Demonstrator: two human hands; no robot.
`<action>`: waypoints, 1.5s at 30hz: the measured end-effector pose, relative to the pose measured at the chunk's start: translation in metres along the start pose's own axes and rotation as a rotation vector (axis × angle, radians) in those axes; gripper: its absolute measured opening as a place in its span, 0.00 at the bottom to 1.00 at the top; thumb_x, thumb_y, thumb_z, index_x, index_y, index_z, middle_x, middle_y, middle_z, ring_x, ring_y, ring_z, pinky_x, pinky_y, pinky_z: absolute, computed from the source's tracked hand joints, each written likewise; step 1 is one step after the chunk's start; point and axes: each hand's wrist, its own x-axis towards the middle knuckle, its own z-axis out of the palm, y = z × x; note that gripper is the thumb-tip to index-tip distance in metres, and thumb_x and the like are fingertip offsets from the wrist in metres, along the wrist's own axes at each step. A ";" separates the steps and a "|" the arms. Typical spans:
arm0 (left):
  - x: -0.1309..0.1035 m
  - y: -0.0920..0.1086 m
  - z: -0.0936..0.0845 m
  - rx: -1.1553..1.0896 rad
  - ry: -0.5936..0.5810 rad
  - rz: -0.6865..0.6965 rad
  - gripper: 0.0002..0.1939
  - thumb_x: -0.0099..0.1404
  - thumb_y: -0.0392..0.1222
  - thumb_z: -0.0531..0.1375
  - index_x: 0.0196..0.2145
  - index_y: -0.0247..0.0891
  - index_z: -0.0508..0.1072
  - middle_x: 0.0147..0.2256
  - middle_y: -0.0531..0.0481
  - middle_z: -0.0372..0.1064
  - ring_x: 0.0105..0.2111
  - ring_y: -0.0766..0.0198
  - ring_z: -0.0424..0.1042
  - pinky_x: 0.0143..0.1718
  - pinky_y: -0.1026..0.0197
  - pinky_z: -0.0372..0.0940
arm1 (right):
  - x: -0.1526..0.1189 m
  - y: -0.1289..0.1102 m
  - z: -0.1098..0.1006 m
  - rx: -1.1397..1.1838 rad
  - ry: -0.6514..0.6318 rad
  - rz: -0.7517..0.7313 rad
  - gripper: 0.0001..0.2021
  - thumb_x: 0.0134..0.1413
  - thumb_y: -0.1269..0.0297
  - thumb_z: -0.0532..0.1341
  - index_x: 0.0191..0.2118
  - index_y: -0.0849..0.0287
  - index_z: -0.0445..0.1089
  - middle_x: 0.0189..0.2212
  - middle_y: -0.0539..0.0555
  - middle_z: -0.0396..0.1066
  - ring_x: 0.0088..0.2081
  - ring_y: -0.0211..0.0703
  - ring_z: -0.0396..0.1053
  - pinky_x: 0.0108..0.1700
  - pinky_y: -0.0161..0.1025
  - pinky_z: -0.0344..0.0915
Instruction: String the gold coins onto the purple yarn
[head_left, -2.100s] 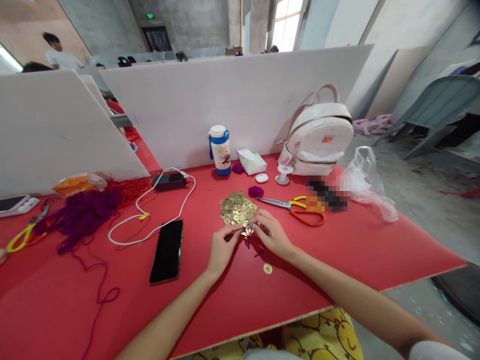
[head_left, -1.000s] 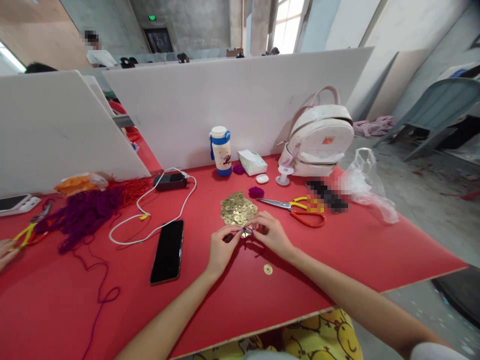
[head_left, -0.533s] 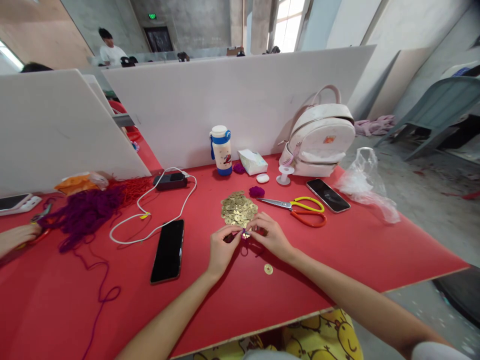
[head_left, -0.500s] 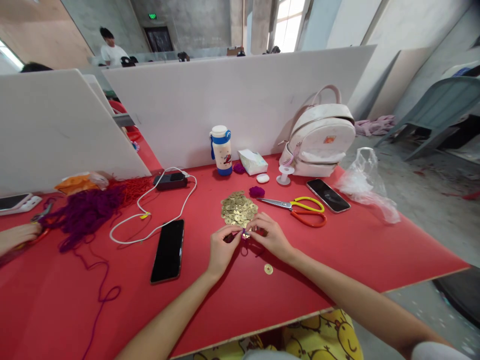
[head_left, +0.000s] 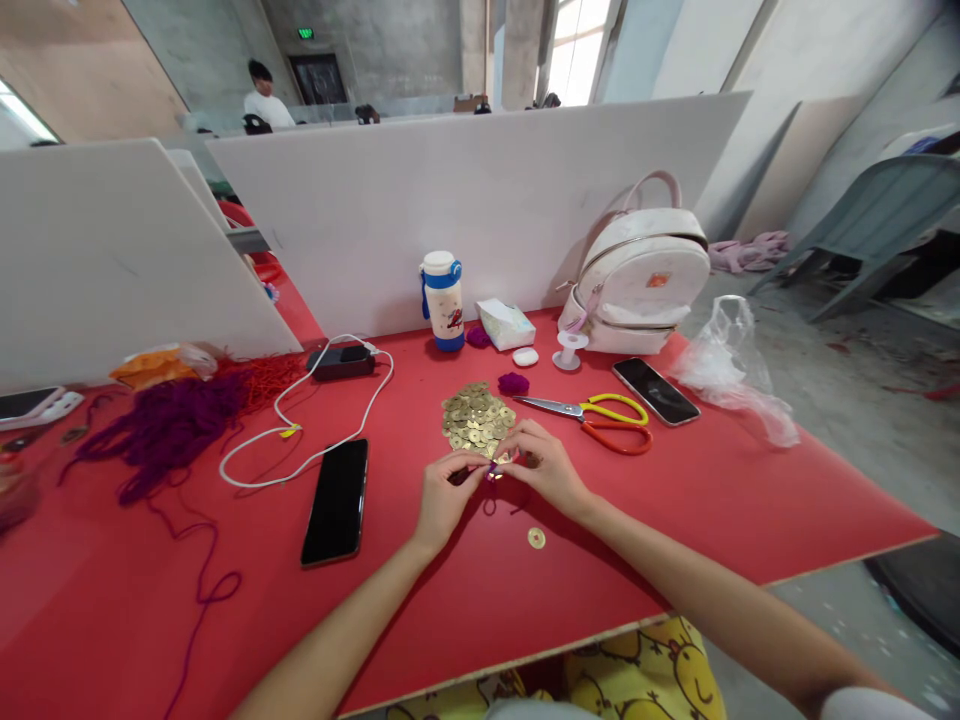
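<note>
My left hand point(head_left: 450, 495) and my right hand point(head_left: 544, 468) meet at the fingertips, both pinching a purple cord point(head_left: 490, 506) whose small loop hangs below them. A bit of gold, apparently a coin, glints between the fingers; most of it is hidden. Right behind my hands lies a heap of gold-coloured coins with holes point(head_left: 477, 415). One loose coin point(head_left: 536, 538) rests on the red table nearer to me, below my right hand. Scissors with yellow and red handles point(head_left: 600, 412) lie to the right of the heap, beside a small purple ball of yarn point(head_left: 514, 383).
Left of my hands are a black phone point(head_left: 335, 503), a white cable point(head_left: 281, 482) and a purple yarn tangle point(head_left: 176, 430). A bottle point(head_left: 444, 300), tissue pack point(head_left: 506, 323), spool point(head_left: 571, 350), backpack point(head_left: 641, 280), second phone point(head_left: 656, 391) and plastic bag point(head_left: 731, 370) stand or lie farther back.
My fingertips have shifted very slightly right with the cord. At the far left, another person's hand with scissors has drawn back toward the edge. A person in the background has moved right.
</note>
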 end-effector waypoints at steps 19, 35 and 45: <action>0.004 -0.001 0.000 -0.063 0.018 -0.142 0.05 0.55 0.40 0.64 0.28 0.38 0.80 0.32 0.46 0.79 0.35 0.57 0.77 0.38 0.59 0.70 | 0.006 -0.004 -0.004 0.249 -0.087 0.226 0.08 0.57 0.60 0.60 0.39 0.58 0.71 0.34 0.52 0.68 0.31 0.38 0.65 0.33 0.35 0.62; 0.005 -0.006 -0.001 -0.064 0.015 -0.155 0.07 0.55 0.41 0.63 0.30 0.37 0.81 0.33 0.45 0.79 0.35 0.56 0.77 0.39 0.59 0.69 | 0.005 -0.008 -0.012 0.706 -0.524 0.421 0.20 0.53 0.47 0.63 0.26 0.61 0.65 0.18 0.45 0.59 0.19 0.31 0.53 0.23 0.33 0.49; 0.007 -0.010 0.000 -0.065 0.040 -0.228 0.08 0.52 0.40 0.64 0.30 0.37 0.81 0.32 0.45 0.80 0.33 0.56 0.78 0.36 0.60 0.70 | 0.019 0.006 -0.027 0.789 0.203 0.334 0.11 0.60 0.51 0.55 0.39 0.51 0.65 0.40 0.53 0.70 0.39 0.44 0.69 0.35 0.39 0.68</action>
